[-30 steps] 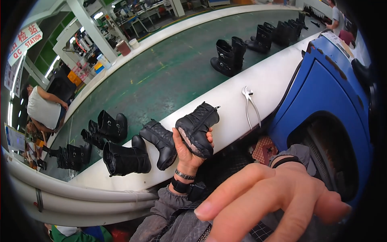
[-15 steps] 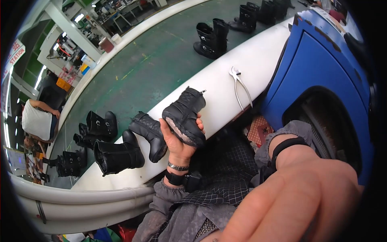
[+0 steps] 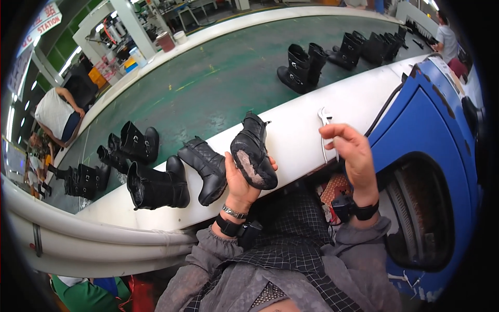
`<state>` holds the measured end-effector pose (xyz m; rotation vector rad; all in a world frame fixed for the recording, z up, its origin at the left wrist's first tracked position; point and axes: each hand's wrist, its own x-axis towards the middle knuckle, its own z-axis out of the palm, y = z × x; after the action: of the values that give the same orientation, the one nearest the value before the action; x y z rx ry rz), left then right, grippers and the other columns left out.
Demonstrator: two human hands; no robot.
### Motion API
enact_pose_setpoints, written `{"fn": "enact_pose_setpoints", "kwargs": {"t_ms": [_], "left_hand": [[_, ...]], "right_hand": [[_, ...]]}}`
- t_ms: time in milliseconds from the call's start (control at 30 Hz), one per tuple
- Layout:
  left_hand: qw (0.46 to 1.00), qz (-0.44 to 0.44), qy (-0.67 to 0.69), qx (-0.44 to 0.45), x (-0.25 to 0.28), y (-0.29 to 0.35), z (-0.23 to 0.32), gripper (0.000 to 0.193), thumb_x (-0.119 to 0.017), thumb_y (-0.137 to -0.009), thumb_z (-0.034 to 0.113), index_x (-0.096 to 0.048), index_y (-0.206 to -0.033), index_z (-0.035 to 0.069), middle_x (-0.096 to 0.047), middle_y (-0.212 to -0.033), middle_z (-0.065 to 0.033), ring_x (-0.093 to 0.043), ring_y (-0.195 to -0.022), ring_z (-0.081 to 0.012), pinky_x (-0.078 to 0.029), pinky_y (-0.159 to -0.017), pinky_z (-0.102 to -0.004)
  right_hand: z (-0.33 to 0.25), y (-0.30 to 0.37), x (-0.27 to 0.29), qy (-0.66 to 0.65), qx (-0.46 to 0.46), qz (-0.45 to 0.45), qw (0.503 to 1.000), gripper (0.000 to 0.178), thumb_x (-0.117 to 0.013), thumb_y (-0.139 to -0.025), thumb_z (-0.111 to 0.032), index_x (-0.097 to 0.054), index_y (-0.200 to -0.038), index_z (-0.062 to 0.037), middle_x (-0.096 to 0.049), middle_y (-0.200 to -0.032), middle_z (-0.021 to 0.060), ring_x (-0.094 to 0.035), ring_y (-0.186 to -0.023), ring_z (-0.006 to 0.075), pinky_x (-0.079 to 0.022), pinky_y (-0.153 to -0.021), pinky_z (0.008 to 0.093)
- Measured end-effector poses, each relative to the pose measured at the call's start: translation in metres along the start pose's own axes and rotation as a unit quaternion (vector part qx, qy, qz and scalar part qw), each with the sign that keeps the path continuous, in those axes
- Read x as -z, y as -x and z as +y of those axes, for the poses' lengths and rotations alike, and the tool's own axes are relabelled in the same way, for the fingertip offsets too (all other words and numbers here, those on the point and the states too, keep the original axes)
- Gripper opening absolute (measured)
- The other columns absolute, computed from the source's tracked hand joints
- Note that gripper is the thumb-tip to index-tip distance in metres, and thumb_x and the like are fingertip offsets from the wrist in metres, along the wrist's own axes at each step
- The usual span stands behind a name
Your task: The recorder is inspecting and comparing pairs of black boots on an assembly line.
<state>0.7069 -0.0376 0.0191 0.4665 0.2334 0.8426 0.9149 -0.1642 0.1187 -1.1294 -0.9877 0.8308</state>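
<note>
My left hand (image 3: 243, 188) grips a black quilted ankle boot (image 3: 252, 151) around its lower part. The boot is tilted, and its bottom faces me, showing a pale, rough strip inside a dark rim. Loosely bent, my right hand (image 3: 353, 151) hovers by metal pliers (image 3: 324, 115) on the white ledge. A gap shows between its thumb and forefinger, and I see nothing held there. The hand hides part of the pliers; whether it touches them I cannot tell. Beside my left hand lies another black quilted boot (image 3: 204, 169) on the ledge.
The white ledge (image 3: 291, 127) runs along a green conveyor belt (image 3: 208, 88). A black boot (image 3: 158, 186) lies at left; several buckled boots (image 3: 301, 68) stand on the belt. A blue machine (image 3: 410, 125) stands at right, white pipes (image 3: 104, 244) at lower left. People work beyond.
My right hand has come down from close before the camera to the pliers. The held boot has turned, showing more of its bottom. The view has shifted.
</note>
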Motion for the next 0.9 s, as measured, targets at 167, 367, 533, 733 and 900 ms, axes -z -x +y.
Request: {"fn": "enact_pose_setpoints", "kwargs": {"t_ms": [167, 367, 533, 733, 900], "left_hand": [[0.999, 0.027, 0.004, 0.032, 0.001, -0.002, -0.003, 0.089, -0.027, -0.091, 0.071, -0.048, -0.125, -0.008, -0.062, -0.094, -0.0202, -0.064, -0.077, -0.0286, -0.055, -0.073, -0.0390], [0.998, -0.049, 0.027, 0.037, 0.001, 0.001, -0.001, 0.091, -0.022, -0.091, 0.073, -0.048, -0.128, -0.006, -0.060, -0.109, -0.0200, -0.065, -0.080, -0.0286, -0.058, -0.071, -0.0391], [0.994, -0.084, 0.018, 0.068, 0.002, 0.002, 0.003, 0.099, -0.027, -0.085, 0.078, -0.044, -0.131, -0.008, -0.061, -0.099, -0.0231, -0.065, -0.073, -0.0272, -0.056, -0.063, -0.0360], [0.998, -0.049, 0.024, 0.028, 0.000, 0.000, -0.003, 0.099, -0.025, -0.086, 0.078, -0.045, -0.130, -0.007, -0.060, -0.108, -0.0207, -0.066, -0.075, -0.0272, -0.058, -0.067, -0.0382], [0.998, -0.061, -0.004, 0.014, 0.000, 0.000, -0.004, 0.096, -0.025, -0.088, 0.077, -0.048, -0.128, -0.007, -0.063, -0.100, -0.0203, -0.067, -0.079, -0.0270, -0.059, -0.070, -0.0376]], "right_hand": [[0.075, -0.004, 0.001, 0.024, -0.079, 0.001, 0.997, 0.021, -0.060, -0.089, -0.011, -0.066, -0.105, 0.0012, -0.063, -0.090, 0.0016, -0.054, -0.080, 0.0070, -0.043, -0.077, 0.0206], [0.140, -0.013, -0.005, 0.121, -0.092, 0.006, 0.988, 0.018, -0.062, -0.089, -0.013, -0.067, -0.098, 0.0011, -0.064, -0.081, 0.0015, -0.054, -0.069, 0.0073, -0.045, -0.065, 0.0207], [0.154, -0.017, -0.004, 0.072, -0.087, 0.089, 0.990, 0.015, -0.063, -0.090, -0.013, -0.065, -0.090, 0.0023, -0.064, -0.075, 0.0035, -0.061, -0.065, 0.0086, -0.049, -0.056, 0.0220], [0.158, -0.016, -0.005, 0.076, -0.090, 0.100, 0.988, 0.014, -0.063, -0.090, -0.011, -0.064, -0.088, 0.0029, -0.064, -0.075, 0.0037, -0.063, -0.065, 0.0091, -0.050, -0.056, 0.0219], [0.159, -0.015, -0.006, 0.075, -0.084, 0.106, 0.988, 0.014, -0.062, -0.090, -0.010, -0.064, -0.088, 0.0033, -0.064, -0.075, 0.0036, -0.062, -0.064, 0.0089, -0.050, -0.056, 0.0217]]}}
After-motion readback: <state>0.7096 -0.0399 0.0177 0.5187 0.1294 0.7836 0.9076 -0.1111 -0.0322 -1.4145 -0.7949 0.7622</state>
